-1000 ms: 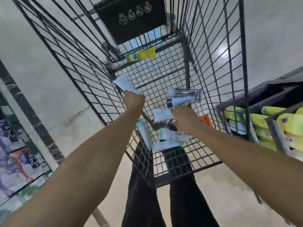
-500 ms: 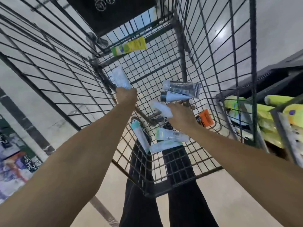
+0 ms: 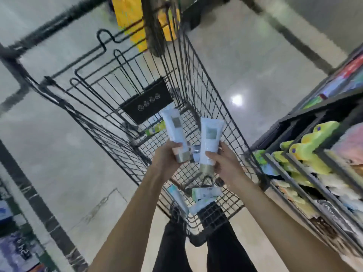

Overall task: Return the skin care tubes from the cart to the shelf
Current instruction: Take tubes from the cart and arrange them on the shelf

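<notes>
With a white tube in each hand, the person has both lifted above the cart (image 3: 198,61) basket; left hand (image 3: 167,158) is wrapped round the cap end of the left tube (image 3: 173,127), right hand (image 3: 225,163) clamps the lower body of the right tube (image 3: 211,138); both tubes stand crimp-end up, caps down, probably so the labels can be read and matched before shelving; a grip near the cap keeps the soft body from buckling; several more tubes (image 3: 204,193) lie on the basket floor near the person, one green-yellow tube (image 3: 155,129) lies at the far end; shelf (image 3: 306,169) sits just to the right with yellow-green packs; judgement: early in the task, next step is a swing right to the shelf; motion blur hides the label text.
</notes>
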Demonstrator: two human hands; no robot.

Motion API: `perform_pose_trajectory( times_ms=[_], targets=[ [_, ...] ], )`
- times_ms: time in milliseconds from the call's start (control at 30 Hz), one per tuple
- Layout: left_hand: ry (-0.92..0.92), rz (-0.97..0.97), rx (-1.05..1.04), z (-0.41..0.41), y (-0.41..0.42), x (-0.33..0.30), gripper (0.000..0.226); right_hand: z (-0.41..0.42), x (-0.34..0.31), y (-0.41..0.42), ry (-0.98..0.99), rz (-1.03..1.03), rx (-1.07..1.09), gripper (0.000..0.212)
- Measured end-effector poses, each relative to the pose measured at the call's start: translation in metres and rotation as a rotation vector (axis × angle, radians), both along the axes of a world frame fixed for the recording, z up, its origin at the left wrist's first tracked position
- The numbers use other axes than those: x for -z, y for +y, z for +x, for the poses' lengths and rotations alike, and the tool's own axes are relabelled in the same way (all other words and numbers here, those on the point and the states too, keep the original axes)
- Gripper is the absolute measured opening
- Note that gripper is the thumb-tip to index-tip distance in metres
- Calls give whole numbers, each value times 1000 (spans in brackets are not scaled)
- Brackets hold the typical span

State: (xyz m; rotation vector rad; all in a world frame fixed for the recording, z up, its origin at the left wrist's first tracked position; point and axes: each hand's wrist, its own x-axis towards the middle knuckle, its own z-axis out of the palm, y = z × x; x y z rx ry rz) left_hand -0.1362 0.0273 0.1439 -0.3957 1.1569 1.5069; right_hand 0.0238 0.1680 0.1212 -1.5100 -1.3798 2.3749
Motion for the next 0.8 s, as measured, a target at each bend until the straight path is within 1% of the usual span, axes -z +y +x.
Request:
perform_pose_trajectory(
  times_ms=[100, 233, 333, 467, 533, 567, 633, 667, 733, 800],
  targets=[
    [171, 96, 196, 6, -3, -61, 46, 11, -66, -14, 106, 25, 111, 48],
    [341, 194, 403, 27, -9, -123, 53, 40, -147, -41, 209, 94, 237, 55],
    [384, 296, 505, 52, -13, -163, 54, 73, -191, -57, 219, 188, 319, 60],
    [415, 349, 600, 96, -7, -216, 54, 126, -241, -68, 205, 314, 466, 72],
    [466, 364, 658, 123, 1, -241, 53, 156, -261, -70, 202, 365, 551, 82],
    [496, 371, 678, 137, 4, -253, 52, 171, -271, -71, 209, 377, 595, 79],
    [552, 395, 735, 166, 12, -270, 49, 203, -291, -72, 237, 430, 654, 60],
    [581, 414, 761, 179, 17, -278, 49, 219, -300, -71, 246, 458, 676, 54],
    [615, 451, 784, 204, 28, -291, 50, 249, -317, -70, 242, 499, 740, 51],
    [655, 483, 813, 229, 40, -300, 59, 280, -329, -68, 237, 539, 791, 56]
  ],
)
